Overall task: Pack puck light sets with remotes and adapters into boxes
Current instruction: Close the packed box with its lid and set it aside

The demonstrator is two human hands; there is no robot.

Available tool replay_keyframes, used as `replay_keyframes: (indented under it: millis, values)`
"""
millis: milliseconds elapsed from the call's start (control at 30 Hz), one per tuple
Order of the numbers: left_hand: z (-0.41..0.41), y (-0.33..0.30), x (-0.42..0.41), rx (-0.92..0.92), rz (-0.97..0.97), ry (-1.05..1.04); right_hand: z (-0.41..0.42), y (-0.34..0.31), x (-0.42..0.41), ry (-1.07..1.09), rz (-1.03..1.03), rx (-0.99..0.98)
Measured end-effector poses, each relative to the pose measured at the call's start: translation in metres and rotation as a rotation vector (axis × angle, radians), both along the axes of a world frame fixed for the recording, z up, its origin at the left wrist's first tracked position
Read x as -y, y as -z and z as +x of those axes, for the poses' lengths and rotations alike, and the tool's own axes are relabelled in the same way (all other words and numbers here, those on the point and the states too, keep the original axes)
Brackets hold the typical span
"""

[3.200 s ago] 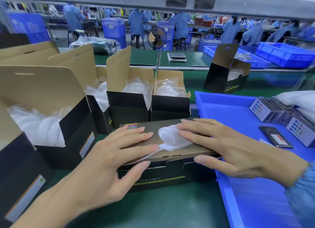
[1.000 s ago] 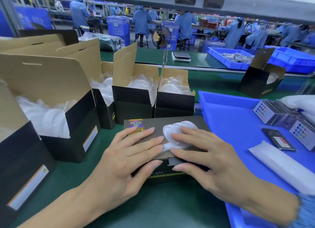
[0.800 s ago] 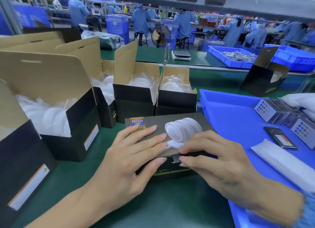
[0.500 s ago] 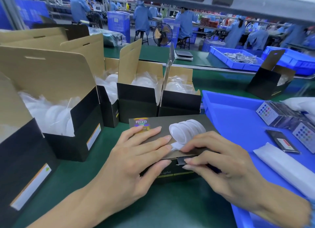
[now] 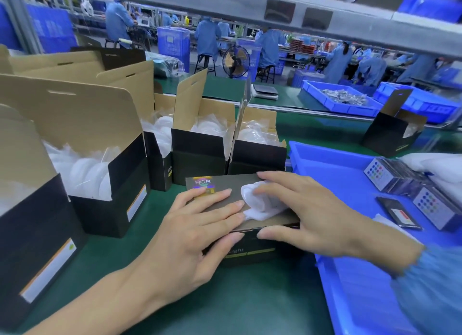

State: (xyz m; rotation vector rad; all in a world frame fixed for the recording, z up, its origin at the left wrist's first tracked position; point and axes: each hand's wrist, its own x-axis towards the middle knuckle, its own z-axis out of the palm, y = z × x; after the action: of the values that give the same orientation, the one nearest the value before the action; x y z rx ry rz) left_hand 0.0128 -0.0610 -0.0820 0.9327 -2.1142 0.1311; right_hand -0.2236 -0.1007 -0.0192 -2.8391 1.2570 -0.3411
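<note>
Green bench [image 5: 250, 307], L hand [image 5: 190, 237] & R hand [image 5: 310, 217] flat on closed box [image 5: 225, 197] beside tray rim [image 5: 325, 279]

Left hand [image 5: 192, 237]: bare, ungloved, no ring or watch visible; forearm uncovered to the frame's lower edge. Right hand [image 5: 315, 222]: bare, ungloved, nails short. Loose blue fabric sleeve cuff [image 5: 435, 284] covers the right wrist.

The right hand [image 5: 317, 217] has uncurled from the flap and flattened across the box [image 5: 225, 197].
</note>
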Motion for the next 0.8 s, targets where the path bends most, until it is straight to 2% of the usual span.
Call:
replay_keyframes:
  millis: [67,167,333,433,500,600,700,800]
  values:
    - [0.001,0.001,-0.001,-0.015,-0.009,0.013,0.002,-0.01,0.016,-0.073,0.168,-0.178]
    - [0.001,0.005,-0.001,-0.067,-0.024,0.018,0.008,-0.011,0.029,-0.153,0.159,-0.366]
    - [0.006,0.008,0.003,-0.237,-0.052,0.072,0.01,-0.003,0.034,-0.142,0.142,-0.373]
    - [0.023,0.003,0.004,-0.457,0.024,0.015,0.022,-0.01,0.025,-0.103,0.066,-0.342]
    - [0.034,0.001,0.008,-0.691,0.101,-0.044,0.029,-0.017,0.012,-0.091,-0.007,-0.37]
    - [0.037,0.005,0.013,-0.904,0.176,-0.063,0.025,-0.037,-0.014,-0.116,-0.306,-0.349]
    - [0.03,0.015,0.014,-0.852,0.213,-0.057,-0.013,-0.064,-0.028,-0.113,-0.613,-0.107]
    - [0.016,0.019,0.017,-0.689,0.279,-0.071,-0.065,-0.086,-0.017,0.153,-0.636,0.015]
